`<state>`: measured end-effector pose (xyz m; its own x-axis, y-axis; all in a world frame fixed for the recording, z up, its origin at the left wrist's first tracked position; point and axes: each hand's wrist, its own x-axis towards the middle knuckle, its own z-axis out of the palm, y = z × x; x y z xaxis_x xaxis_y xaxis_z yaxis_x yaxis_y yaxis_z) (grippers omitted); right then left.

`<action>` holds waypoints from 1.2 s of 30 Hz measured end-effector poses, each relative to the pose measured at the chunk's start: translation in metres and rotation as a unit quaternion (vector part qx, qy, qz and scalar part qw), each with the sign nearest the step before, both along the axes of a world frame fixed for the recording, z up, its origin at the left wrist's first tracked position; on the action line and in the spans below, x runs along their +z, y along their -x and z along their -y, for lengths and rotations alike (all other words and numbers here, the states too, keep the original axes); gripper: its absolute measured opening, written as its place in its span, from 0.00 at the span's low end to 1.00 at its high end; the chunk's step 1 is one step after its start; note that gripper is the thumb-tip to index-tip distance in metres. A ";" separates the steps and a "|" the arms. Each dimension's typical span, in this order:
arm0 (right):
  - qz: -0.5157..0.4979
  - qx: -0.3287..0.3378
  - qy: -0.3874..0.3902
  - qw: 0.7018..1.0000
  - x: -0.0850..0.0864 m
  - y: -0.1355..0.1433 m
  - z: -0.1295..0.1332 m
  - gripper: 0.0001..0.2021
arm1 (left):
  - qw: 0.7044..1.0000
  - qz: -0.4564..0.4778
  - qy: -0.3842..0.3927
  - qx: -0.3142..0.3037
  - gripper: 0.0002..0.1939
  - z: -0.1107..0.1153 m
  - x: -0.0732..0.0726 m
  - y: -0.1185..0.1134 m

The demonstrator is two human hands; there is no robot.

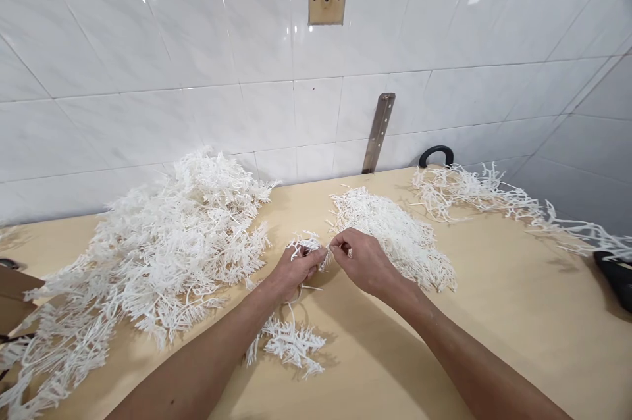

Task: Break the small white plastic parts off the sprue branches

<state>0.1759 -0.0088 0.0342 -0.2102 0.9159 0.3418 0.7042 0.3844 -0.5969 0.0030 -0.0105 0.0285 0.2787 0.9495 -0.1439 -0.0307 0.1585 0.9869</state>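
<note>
Nearest, two bare forearms reach in over a pale tabletop [395,354], which shows between them and stretches broadly to the right. Beside the left forearm lies one small white branching clump [296,344], a thin strand rising from it towards the left hand. Just beyond, the left hand [299,268] curls around one small white bunch [305,245], thumb pressed against it, its branching ends poking out above the fingers. The right hand [364,259] meets it from the other side, thumb and forefinger pinched together at the bunch's right edge, apparently on a thin strand too small to make out fully. Left of the hands spreads one large tangled heap [192,249], beside a brown box [14,298] cut off by the frame; a strip of tabletop separates heap and hands. Just behind the right hand lies one flatter white pile [395,229]; farther right, one loose spray of strands [494,193] trails towards a black object [617,278] at the frame's edge. Along the table's back edge stand one black curved handle [436,153] and one metal strip [379,133], against a white tiled wall [197,31] bearing one yellowed plate [326,8].
</note>
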 end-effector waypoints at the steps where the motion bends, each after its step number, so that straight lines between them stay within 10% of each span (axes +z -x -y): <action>1: 0.017 0.007 -0.025 1.000 -0.002 0.001 0.000 0.07 | 1.000 0.002 0.004 -0.002 0.29 -0.001 -0.001 0.000; 5: 0.055 0.016 -0.081 0.995 -0.006 0.005 0.001 0.08 | 0.999 0.018 0.024 0.012 0.28 -0.003 -0.005 0.000; 10: -0.022 -0.032 0.067 0.997 -0.003 0.008 -0.001 0.06 | 0.997 0.047 0.041 0.038 0.27 -0.004 -0.008 0.000; 17: 0.035 -0.028 -0.112 0.993 -0.017 0.018 -0.003 0.08 | 0.994 0.046 0.068 0.066 0.26 -0.006 -0.011 -0.001; 24: -0.152 -0.016 0.189 0.970 -0.010 0.012 -0.007 0.07 | 0.992 0.072 0.078 0.066 0.27 -0.004 -0.009 0.001; 29: -0.029 -0.094 -0.021 0.995 -0.009 -0.003 -0.015 0.06 | 0.996 0.084 0.026 -0.001 0.26 0.001 -0.005 0.000; 36: 0.002 -0.189 -0.102 0.977 -0.010 -0.034 -0.026 0.04 | 0.998 0.053 0.008 -0.015 0.29 -0.001 -0.003 0.001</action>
<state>0.2103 0.0177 0.0238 0.1280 0.8412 0.5254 0.8207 0.2076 -0.5323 0.0024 -0.0097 0.0256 0.3214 0.9383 -0.1274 -0.1288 0.1766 0.9758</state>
